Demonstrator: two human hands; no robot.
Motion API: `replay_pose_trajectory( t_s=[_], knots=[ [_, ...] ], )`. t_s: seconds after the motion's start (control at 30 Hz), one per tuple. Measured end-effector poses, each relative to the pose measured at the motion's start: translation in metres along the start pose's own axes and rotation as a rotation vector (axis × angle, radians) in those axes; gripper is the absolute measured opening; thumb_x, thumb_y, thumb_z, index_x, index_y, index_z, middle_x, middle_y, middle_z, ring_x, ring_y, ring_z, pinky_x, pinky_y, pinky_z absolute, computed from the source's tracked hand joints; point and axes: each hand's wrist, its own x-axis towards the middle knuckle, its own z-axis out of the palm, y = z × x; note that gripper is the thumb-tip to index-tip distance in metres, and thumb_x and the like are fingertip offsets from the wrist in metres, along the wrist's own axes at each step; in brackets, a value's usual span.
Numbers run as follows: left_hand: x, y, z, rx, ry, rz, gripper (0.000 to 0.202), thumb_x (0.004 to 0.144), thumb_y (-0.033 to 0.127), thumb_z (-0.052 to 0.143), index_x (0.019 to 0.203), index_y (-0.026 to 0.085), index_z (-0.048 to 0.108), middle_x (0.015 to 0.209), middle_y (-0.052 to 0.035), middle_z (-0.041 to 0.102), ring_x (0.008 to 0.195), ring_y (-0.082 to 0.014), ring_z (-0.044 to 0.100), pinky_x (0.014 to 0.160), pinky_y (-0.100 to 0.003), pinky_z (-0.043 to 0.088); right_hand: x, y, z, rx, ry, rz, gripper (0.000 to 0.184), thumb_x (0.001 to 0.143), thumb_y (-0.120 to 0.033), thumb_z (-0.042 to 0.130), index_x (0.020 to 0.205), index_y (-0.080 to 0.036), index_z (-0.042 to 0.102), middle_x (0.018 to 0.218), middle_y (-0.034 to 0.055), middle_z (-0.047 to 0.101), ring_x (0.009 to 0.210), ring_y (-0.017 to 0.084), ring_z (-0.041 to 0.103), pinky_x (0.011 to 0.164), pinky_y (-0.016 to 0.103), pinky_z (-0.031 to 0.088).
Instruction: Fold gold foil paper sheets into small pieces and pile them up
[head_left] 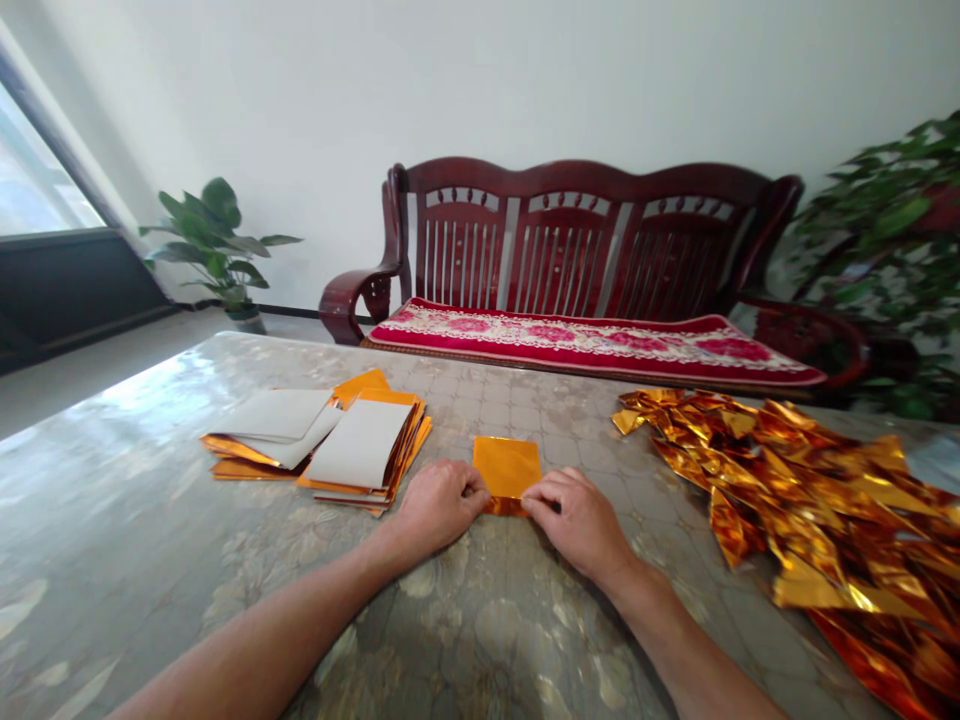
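Observation:
A gold foil paper sheet [507, 464] lies on the table in front of me, its near edge creased into a narrow fold. My left hand [444, 502] pinches the near left corner of that sheet. At the near right corner, my right hand [576, 515] is closed on it too, thumb against the curled fingers. Left of my hands lie stacks of loose paper sheets [358, 445], white on top with orange-gold edges showing beneath. To the right spreads a large heap of folded gold foil pieces [810, 500], shiny and overlapping.
The table [480, 640] has a glossy, patterned cover. Behind it stands a dark red wooden bench [577, 190] with a red floral seat cover [551, 332]. A potted plant [221, 250] is at the back left, and leafy greenery [892, 250] at the right.

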Motion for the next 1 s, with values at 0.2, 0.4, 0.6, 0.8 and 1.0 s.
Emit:
replay_pose_trajectory(
  t_s=[0.2, 0.4, 0.6, 0.8, 1.0],
  knots=[
    [-0.001, 0.001, -0.002, 0.015, 0.008, 0.008, 0.025, 0.083, 0.028, 0.054, 0.066, 0.020, 0.070, 0.074, -0.0043, 0.072, 0.070, -0.0177, 0.063, 0.060, -0.026, 0.032, -0.001, -0.002, -0.001, -0.044, -0.024, 0.022, 0.015, 0.086, -0.024, 0.065, 0.072, -0.027, 0.072, 0.076, -0.0018, 0.070, 0.080, 0.017, 0.058, 0.071, 0.030, 0.042],
    [-0.002, 0.003, -0.003, 0.051, -0.011, -0.010, 0.025, 0.084, 0.029, 0.053, 0.069, 0.020, 0.070, 0.075, -0.0054, 0.073, 0.073, -0.0188, 0.064, 0.062, -0.026, 0.035, -0.003, -0.004, -0.001, -0.086, -0.014, -0.028, 0.016, 0.088, -0.025, 0.063, 0.073, -0.026, 0.068, 0.077, -0.0008, 0.069, 0.081, 0.018, 0.056, 0.071, 0.031, 0.040],
    [-0.002, 0.002, -0.001, 0.115, 0.012, 0.031, 0.024, 0.085, 0.027, 0.052, 0.070, 0.021, 0.069, 0.074, -0.0053, 0.071, 0.072, -0.0199, 0.063, 0.063, -0.027, 0.035, -0.004, -0.008, 0.000, -0.192, -0.028, -0.048, 0.016, 0.090, -0.022, 0.060, 0.074, -0.024, 0.063, 0.078, 0.0018, 0.066, 0.082, 0.020, 0.055, 0.072, 0.032, 0.037],
    [-0.003, 0.003, 0.003, 0.031, 0.034, 0.054, 0.019, 0.086, 0.027, 0.055, 0.076, 0.021, 0.071, 0.080, -0.0029, 0.073, 0.077, -0.0188, 0.064, 0.067, -0.027, 0.037, -0.003, -0.011, 0.002, -0.242, -0.046, -0.031, 0.014, 0.090, -0.022, 0.060, 0.076, -0.023, 0.061, 0.082, 0.0025, 0.065, 0.085, 0.021, 0.054, 0.073, 0.033, 0.037],
    [-0.004, 0.006, 0.008, -0.084, 0.036, 0.078, 0.019, 0.085, 0.035, 0.062, 0.075, 0.022, 0.074, 0.078, -0.0012, 0.074, 0.076, -0.0174, 0.064, 0.070, -0.025, 0.038, -0.006, -0.011, 0.000, -0.224, -0.039, -0.026, 0.013, 0.088, -0.021, 0.062, 0.076, -0.023, 0.062, 0.082, 0.0019, 0.065, 0.084, 0.020, 0.053, 0.073, 0.033, 0.037]
  ],
)
